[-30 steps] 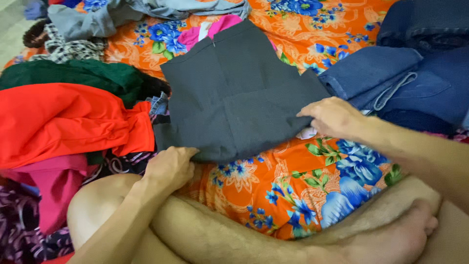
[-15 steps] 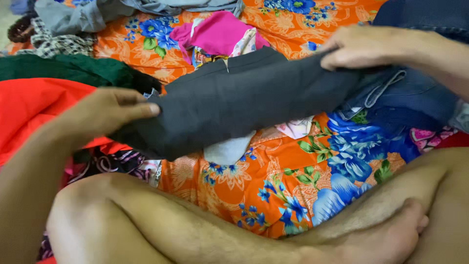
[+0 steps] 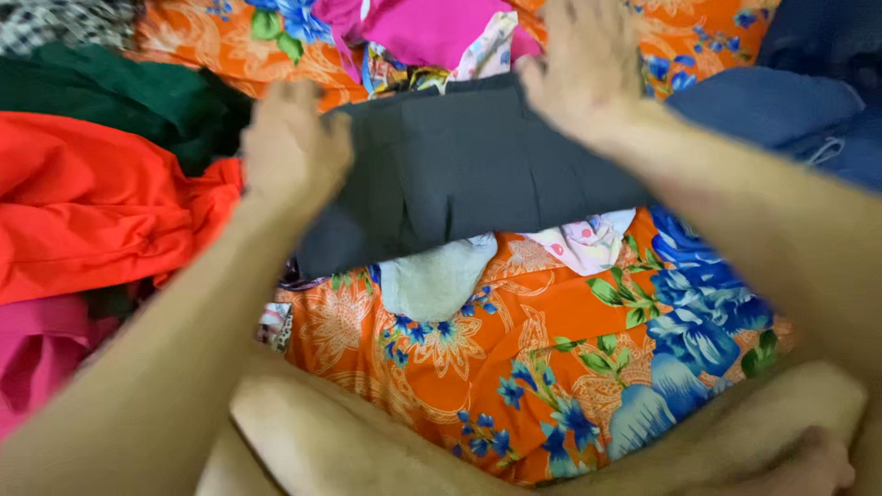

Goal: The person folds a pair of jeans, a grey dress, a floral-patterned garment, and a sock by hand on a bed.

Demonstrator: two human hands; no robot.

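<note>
A dark grey folded garment (image 3: 459, 174) lies across the orange flowered sheet (image 3: 514, 358) in the middle of the head view. My left hand (image 3: 292, 147) presses flat on its left end, fingers together and blurred by motion. My right hand (image 3: 588, 69) lies flat on its upper right edge with fingers spread. Under the grey garment a pale grey cloth (image 3: 436, 276) and a white patterned cloth (image 3: 583, 243) stick out.
A red garment (image 3: 92, 202) and a dark green one (image 3: 110, 96) lie at the left, a pink cloth (image 3: 423, 28) at the top, blue denim clothes (image 3: 790, 110) at the right. My bare crossed legs (image 3: 386, 441) fill the bottom.
The grey garment was folded over from a spread square into a narrower band. Both hands moved up from its near corners and now press flat on it.
</note>
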